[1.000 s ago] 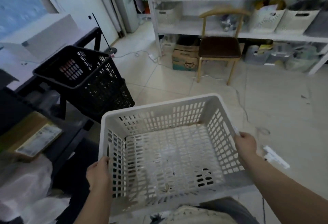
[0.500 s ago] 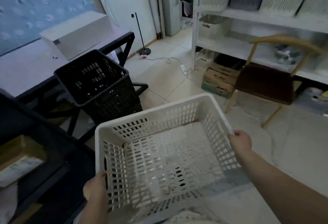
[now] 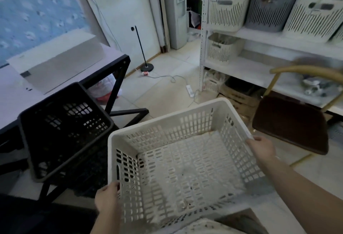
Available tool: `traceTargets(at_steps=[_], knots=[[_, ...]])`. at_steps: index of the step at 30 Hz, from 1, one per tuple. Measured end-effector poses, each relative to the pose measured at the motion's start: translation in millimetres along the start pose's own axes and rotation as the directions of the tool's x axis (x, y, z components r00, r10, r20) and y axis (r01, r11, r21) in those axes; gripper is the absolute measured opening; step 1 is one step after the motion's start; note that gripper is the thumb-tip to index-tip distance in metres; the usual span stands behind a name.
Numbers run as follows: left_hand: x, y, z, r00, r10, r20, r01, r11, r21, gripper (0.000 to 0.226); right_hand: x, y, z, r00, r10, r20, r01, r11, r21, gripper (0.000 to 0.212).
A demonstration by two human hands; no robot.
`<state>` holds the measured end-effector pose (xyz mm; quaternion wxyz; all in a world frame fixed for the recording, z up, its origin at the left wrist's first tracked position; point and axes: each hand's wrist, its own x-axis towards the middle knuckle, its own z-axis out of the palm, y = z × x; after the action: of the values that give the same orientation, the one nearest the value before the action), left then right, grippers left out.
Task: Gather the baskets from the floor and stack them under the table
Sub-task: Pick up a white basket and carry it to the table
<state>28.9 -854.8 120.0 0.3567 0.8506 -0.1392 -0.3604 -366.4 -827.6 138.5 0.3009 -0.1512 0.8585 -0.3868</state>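
I hold a white slatted basket (image 3: 167, 128) in front of me, open side up and empty. My left hand (image 3: 106, 199) grips its near left rim. My right hand (image 3: 261, 146) grips its right rim. A black basket (image 3: 63, 131) stands tilted just left of the white one, beside the black-framed table (image 3: 11, 100), partly under the tabletop's edge. The two baskets sit close together; I cannot tell whether they touch.
A wooden chair with a brown seat (image 3: 289, 124) stands right of the white basket. White shelving (image 3: 259, 66) with storage bins fills the back right, cardboard boxes beneath. A power strip and cable (image 3: 190, 90) lie on the tiled floor. A black floor stand (image 3: 146, 68) stands by the wall.
My view has swung left and up, bringing the table and the black basket closer to centre. The white basket stays in both hands and has shifted toward the black basket.
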Motion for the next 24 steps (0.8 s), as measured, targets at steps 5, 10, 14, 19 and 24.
traceTargets(at_steps=[5, 10, 14, 19, 24], knots=[[-5.9, 41.1, 73.2, 0.996, 0.005, -0.089, -0.005, 1.000, 0.000, 0.017, 90.5, -36.6, 17.7, 0.995, 0.002, 0.101, -0.002, 1.000, -0.005, 0.029], [-25.5, 74.1, 129.9, 0.997, 0.005, -0.079, -0.006, 1.000, -0.014, 0.016, 187.1, -106.8, 19.6, 0.961, -0.010, 0.277, 0.036, 0.996, -0.086, 0.028], [-45.4, 107.4, 159.4, 0.983, 0.129, -0.130, -0.123, 0.991, 0.057, 0.012, 248.0, -171.7, 26.4, 0.937, -0.044, 0.347, 0.075, 0.994, -0.077, 0.018], [-50.2, 163.5, 173.6, 0.950, 0.208, -0.231, -0.203, 0.978, 0.046, 0.019, 298.0, -246.1, 69.2, 0.915, -0.138, 0.379, 0.196, 0.973, -0.118, 0.018], [-27.1, 203.4, 181.7, 0.946, 0.097, -0.309, -0.102, 0.995, 0.000, 0.022, 305.7, -304.8, 131.9, 0.877, -0.230, 0.422, 0.305, 0.945, -0.119, 0.019]])
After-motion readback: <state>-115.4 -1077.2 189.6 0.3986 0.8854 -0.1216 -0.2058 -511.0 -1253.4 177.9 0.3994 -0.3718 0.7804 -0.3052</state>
